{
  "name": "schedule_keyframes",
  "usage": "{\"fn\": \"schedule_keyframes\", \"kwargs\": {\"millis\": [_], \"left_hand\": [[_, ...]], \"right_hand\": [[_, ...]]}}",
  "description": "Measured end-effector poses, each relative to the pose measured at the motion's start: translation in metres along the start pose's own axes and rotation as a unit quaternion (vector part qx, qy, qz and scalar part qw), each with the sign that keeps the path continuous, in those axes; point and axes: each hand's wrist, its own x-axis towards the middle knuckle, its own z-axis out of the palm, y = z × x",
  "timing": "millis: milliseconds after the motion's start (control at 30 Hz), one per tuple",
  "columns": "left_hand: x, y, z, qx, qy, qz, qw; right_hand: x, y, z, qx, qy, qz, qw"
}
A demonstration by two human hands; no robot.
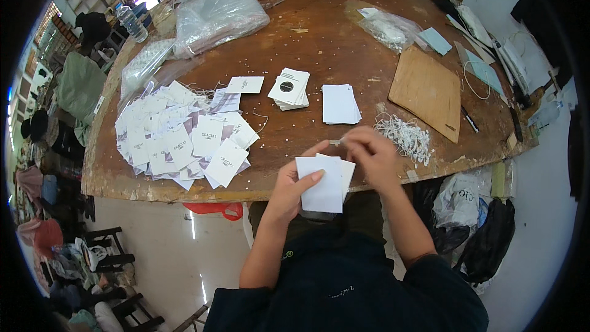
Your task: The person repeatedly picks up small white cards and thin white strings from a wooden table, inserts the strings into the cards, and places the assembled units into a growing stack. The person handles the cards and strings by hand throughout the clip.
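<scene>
My left hand [286, 189] is closed on a few white cards [321, 192], thumb flat across the front one and the cards slightly fanned. My right hand [372, 158] pinches above the cards' top edge. A small pale bit, apparently the end of a white tag string [335, 142], shows between its fingertips and my left forefinger. Just right of that hand lies a tangled heap of white tag strings [407, 140]. Beyond my hands sit a stack of blank white cards [340, 104] and a stack of cards with a black dot [289, 89]. To the left spreads a large pile of printed, strung tags [179, 141].
The brown wooden table [295, 43] carries clear plastic bags [221, 15] and a water bottle [131, 23] at the far left. A wooden board [427, 92], a pen [470, 119] and another plastic bag [391, 29] lie to the right. Bags [461, 200] hang below its right edge.
</scene>
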Motion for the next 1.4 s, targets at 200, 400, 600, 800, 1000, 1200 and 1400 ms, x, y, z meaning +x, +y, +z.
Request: {"fn": "schedule_keyframes", "kwargs": {"millis": [200, 400, 600, 800, 1000, 1200, 1400], "left_hand": [[-0.003, -0.004, 0.006, -0.111, 0.053, -0.057, 0.991], [0.007, 0.008, -0.003, -0.031, 0.223, 0.122, 0.967], [0.011, -0.005, 0.006, 0.024, 0.263, 0.118, 0.957], [0.005, 0.005, -0.003, 0.051, 0.271, 0.169, 0.946], [-0.005, 0.005, 0.010, 0.122, 0.139, 0.100, 0.978], [-0.013, 0.026, 0.009, 0.144, 0.069, 0.093, 0.983], [-0.017, 0.032, 0.011, 0.217, 0.037, 0.108, 0.970]], "right_hand": [[0.000, 0.004, 0.034, -0.115, -0.039, -0.140, 0.983], [-0.003, 0.024, -0.019, -0.216, -0.057, -0.049, 0.973], [0.001, 0.048, -0.032, 0.013, 0.053, 0.084, 0.995], [0.007, 0.034, -0.051, -0.233, -0.025, -0.046, 0.971], [0.010, 0.016, -0.018, -0.237, 0.038, -0.153, 0.959], [-0.025, 0.033, 0.025, 0.346, -0.201, 0.189, 0.897], [-0.016, 0.037, 0.034, 0.380, -0.143, 0.104, 0.908]]}}
